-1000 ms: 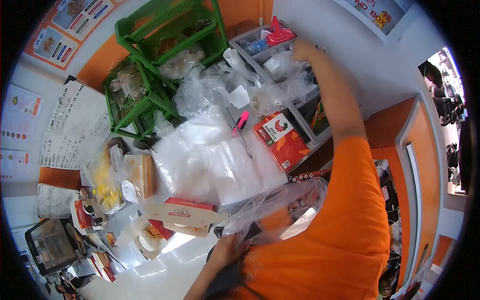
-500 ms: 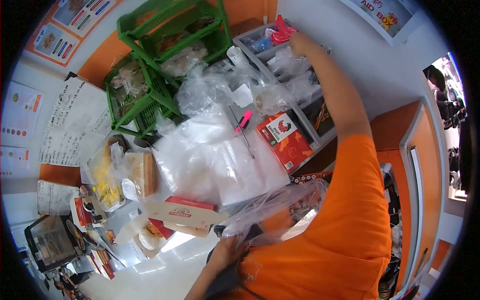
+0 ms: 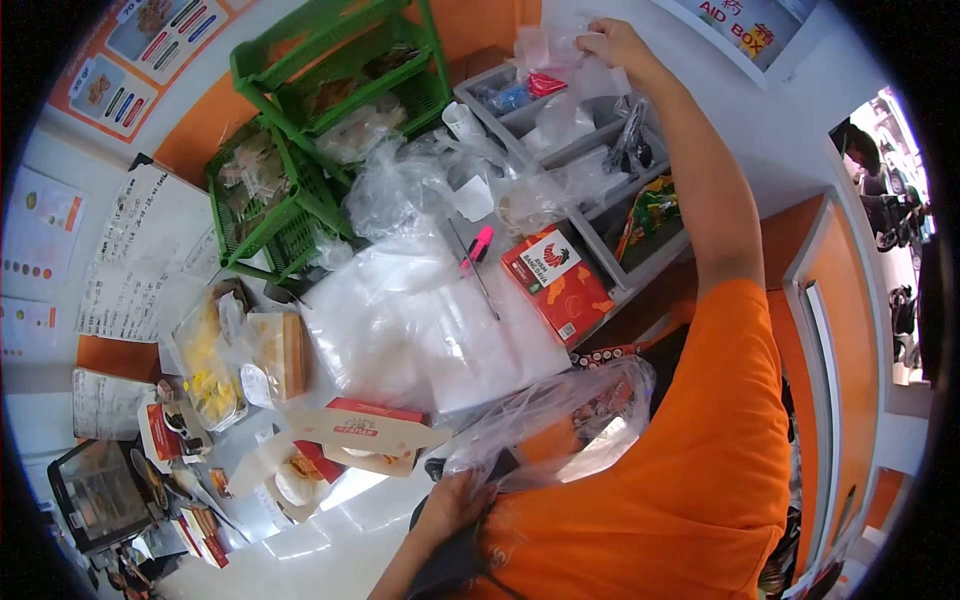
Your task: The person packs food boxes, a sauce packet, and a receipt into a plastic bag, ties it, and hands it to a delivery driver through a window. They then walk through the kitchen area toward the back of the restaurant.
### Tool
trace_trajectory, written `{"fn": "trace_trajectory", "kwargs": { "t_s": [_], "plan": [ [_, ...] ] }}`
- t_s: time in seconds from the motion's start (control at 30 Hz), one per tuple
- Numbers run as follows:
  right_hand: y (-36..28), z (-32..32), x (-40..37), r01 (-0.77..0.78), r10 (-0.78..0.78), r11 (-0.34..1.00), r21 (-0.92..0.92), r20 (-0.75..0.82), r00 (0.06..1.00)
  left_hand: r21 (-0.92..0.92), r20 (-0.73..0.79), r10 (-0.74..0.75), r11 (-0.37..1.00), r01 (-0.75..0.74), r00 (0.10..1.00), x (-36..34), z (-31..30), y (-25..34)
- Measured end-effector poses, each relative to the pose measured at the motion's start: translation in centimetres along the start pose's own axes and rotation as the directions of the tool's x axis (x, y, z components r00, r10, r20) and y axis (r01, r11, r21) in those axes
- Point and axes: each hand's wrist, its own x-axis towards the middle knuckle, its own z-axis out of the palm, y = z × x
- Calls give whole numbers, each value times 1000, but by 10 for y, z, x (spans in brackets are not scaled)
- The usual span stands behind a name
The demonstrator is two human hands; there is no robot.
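My left hand (image 3: 455, 505) is closed on the gathered edge of a large clear plastic bag (image 3: 560, 415), which hangs puffed out in front of my orange shirt. My right hand (image 3: 615, 45) reaches over the far end of a grey divided tray (image 3: 520, 150). Its fingers are closed on thin clear plastic packaging (image 3: 592, 78), raised above the compartments. Below it, a red packet (image 3: 545, 84) and blue plastic lie in the end compartment. Wrapped cutlery (image 3: 630, 145) and a green packet (image 3: 650, 215) fill other compartments.
A red carton (image 3: 558, 285) leans by the tray. Plastic sheets (image 3: 400, 320), a pink marker (image 3: 478, 245) and a thin metal stick cover the counter. Green baskets (image 3: 270, 200) stand behind. Open food boxes (image 3: 360, 430) sit at the near edge, beside a yellow-filled container (image 3: 212, 375).
My right hand has lifted from the red packet and moved slightly right, now with clear plastic in its fingers. The red packet sits lower in the tray. My left hand keeps its hold.
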Motion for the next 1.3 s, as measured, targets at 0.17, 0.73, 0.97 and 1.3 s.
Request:
{"fn": "trace_trajectory", "kwargs": {
  "t_s": [0.17,0.73,0.97,1.3],
  "plan": [
    [23,6,1,12,-10,989,150,-14,1000,-37,2,-6,999,6,1000,1,-2,5],
    [-155,-21,-146,233,-227,965,-116,70,972,-258,-148,213,934,-246,966,-29,-39,28],
    [-258,-26,-212,160,-166,979,126,35,986,-422,-270,323,807,-413,907,-111,-45,12],
    [-371,113,-332,314,-370,922,226,281,886,-412,-581,171,782,-468,796,-305,-46,-75]
  ]
}}
